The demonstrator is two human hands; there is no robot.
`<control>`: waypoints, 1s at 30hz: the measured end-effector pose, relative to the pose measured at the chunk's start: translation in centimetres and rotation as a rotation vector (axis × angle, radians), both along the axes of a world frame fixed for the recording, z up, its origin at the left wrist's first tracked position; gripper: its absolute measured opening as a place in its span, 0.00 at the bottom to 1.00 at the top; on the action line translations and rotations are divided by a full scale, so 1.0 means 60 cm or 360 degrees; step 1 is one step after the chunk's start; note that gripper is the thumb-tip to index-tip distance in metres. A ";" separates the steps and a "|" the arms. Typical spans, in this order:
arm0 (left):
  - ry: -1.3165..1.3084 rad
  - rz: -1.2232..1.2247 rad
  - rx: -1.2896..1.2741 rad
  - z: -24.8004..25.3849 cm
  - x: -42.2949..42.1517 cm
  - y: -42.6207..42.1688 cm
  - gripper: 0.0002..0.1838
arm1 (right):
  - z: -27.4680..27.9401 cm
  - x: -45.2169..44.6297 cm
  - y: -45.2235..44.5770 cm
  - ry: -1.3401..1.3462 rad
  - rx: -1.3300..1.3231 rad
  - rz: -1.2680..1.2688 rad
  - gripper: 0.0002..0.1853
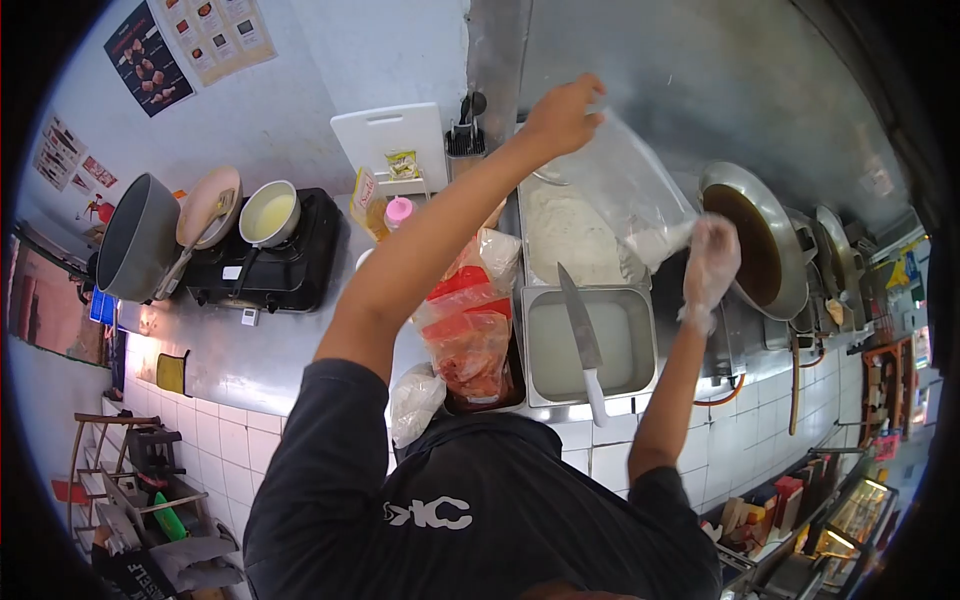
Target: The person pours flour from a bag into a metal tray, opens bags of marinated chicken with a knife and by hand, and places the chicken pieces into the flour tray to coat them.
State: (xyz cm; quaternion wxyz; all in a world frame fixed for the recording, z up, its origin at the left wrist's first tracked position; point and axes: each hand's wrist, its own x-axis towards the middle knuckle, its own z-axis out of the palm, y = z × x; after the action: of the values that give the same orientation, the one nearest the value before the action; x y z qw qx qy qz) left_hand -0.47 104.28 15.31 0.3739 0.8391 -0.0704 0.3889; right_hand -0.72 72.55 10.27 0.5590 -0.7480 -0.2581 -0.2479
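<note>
A clear plastic bag [635,165] is stretched between my hands, with white powder gathered in its lower end. My left hand [567,115], bare, is closed on the bag's upper end near the metal wall. At the lower corner, my right hand [714,250] wears a clear plastic glove and is closed on the bag. Below the bag sits a metal pan of white flour [570,235]. Nearer to me, a metal pan [535,395] holds cloudy liquid. A knife [582,330] with a white handle lies across that pan, its handle over the front rim.
Bagged raw meat [475,350] lies left of the pans, with a white bag [416,402] near the counter edge. A large wok [745,240] of brown liquid stands right. Farther left, a black stove [310,250] bears a small pot [270,212]. A white cutting board [390,140] leans behind.
</note>
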 end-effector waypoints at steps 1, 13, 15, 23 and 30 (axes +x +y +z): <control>0.0071 -0.0021 -0.0102 0.006 -0.027 0.008 0.12 | 0.027 0.025 0.014 -0.0141 -0.0177 0.0057 0.09; 0.0320 0.0732 -0.1852 -0.311 -0.796 0.180 0.17 | 0.010 0.205 0.096 -0.0036 -0.1080 0.0146 0.07; 0.0275 0.1009 -0.2030 -0.404 -0.959 0.166 0.18 | 0.007 0.221 0.102 -0.0102 -0.1098 0.0130 0.07; -0.0349 0.1958 -0.2868 -0.735 -1.319 -0.036 0.22 | 0.031 0.244 0.129 0.0008 -0.1316 0.0079 0.09; -0.1115 0.1477 -0.3886 -0.881 -1.270 -0.218 0.03 | 0.036 0.246 0.127 -0.0008 -0.1292 0.0139 0.09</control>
State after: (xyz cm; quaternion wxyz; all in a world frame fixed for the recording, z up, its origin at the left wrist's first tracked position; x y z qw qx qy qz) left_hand -76.68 91.19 -37.58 0.6726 -0.2223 0.5139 0.4839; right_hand 14.05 80.16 12.43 0.2276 -0.8956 -0.3679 -0.1037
